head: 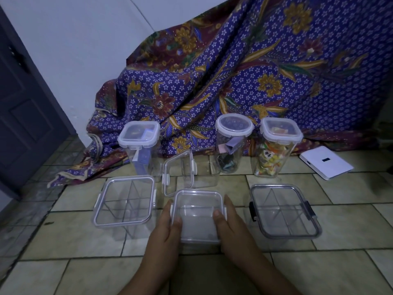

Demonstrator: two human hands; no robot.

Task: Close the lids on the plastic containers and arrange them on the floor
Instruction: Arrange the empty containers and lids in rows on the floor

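Observation:
A clear square container (198, 218) with a clear lid on top sits on the tiled floor in front of me. My left hand (167, 233) grips its left side with the thumb on the lid. My right hand (232, 233) grips its right side, thumb also on the lid. To its left stands a lidded square container with white clips (125, 203). On the right is a lidded container with black clips (285, 211). Behind the middle one, a clear container (204, 173) has its lid (178, 173) hinged up.
Three tall lidded containers stand at the back: a square one (139, 135), a round one (234, 126) and a square one with colourful contents (280, 130). A purple patterned cloth (244, 71) drapes behind them. A white box (326, 162) lies at right, a dark door (23, 103) at left.

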